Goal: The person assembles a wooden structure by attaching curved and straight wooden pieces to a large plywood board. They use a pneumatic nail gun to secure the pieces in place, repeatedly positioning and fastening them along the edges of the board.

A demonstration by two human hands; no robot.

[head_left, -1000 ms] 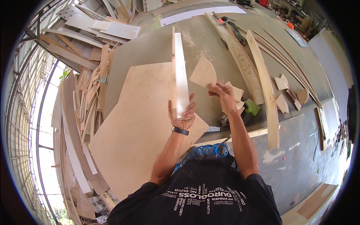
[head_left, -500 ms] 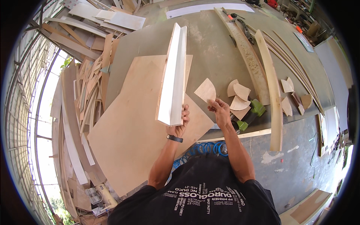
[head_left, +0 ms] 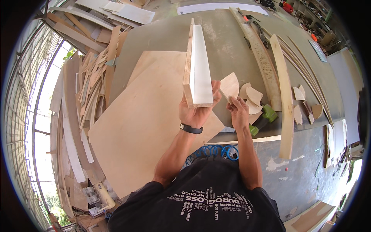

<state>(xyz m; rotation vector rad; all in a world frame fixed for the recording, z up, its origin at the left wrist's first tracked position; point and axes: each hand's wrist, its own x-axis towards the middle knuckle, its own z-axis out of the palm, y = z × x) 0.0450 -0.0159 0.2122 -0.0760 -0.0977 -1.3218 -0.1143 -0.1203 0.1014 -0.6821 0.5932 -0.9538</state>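
Note:
My left hand [head_left: 192, 116] supports a long L-shaped wooden board [head_left: 201, 71] from below at its near end, with the fingers coming up along its right side. Two strips meet along the board's length; its inner face is white and its edges are bare wood. Just to the right, my right hand [head_left: 240, 112] pinches a fan-shaped plywood piece [head_left: 230, 84] by its lower tip. That piece is upright and tilted, close to my left fingertips; whether they touch it I cannot tell. More fan-shaped pieces [head_left: 254, 96] lie in a loose pile beyond my right hand.
A large plywood sheet [head_left: 135, 127] lies under my left arm. Beside the pile rests a green and black power tool [head_left: 269, 113]. Long wooden strips [head_left: 284, 96] lie to the right, a coiled blue hose [head_left: 232, 152] hangs by the table edge, and scrap wood [head_left: 91, 83] is heaped left.
The L-shaped board has moved right and turned, and my left hand now sits beneath its end. My right hand has shifted slightly right, bringing the fan-shaped piece more upright beside the board.

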